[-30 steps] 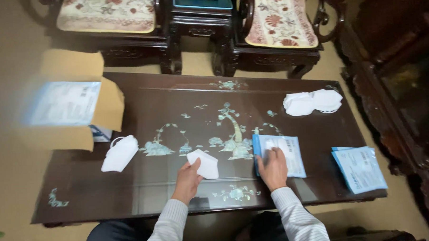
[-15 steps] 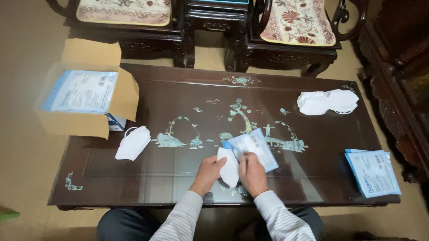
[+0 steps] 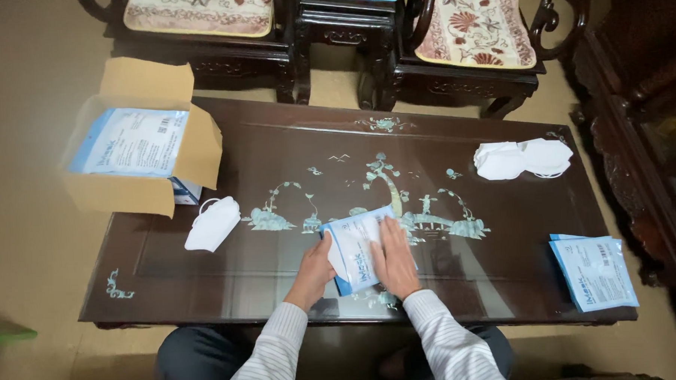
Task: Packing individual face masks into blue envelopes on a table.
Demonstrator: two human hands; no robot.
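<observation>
On the dark inlaid table [image 3: 277, 155], near the front edge, lies a blue and white flat pouch [image 3: 355, 245]. My right hand [image 3: 393, 259] presses flat on its right side. My left hand [image 3: 312, 272] grips a folded white mask [image 3: 334, 259] at the pouch's left edge, partly tucked into the pouch. Both sleeves are striped.
An open cardboard box [image 3: 138, 148] with blue and white packs stands at the left end. A loose white mask [image 3: 213, 223] lies beside it. A pile of white masks [image 3: 523, 159] sits far right, and a stack of pouches [image 3: 594, 271] at the right front corner. Wooden chairs [image 3: 468, 43] stand behind.
My hands came together at the table's front. The left hand brought the white mask to the pouch, and the right hand slid the pouch leftward and now lies flat on it.
</observation>
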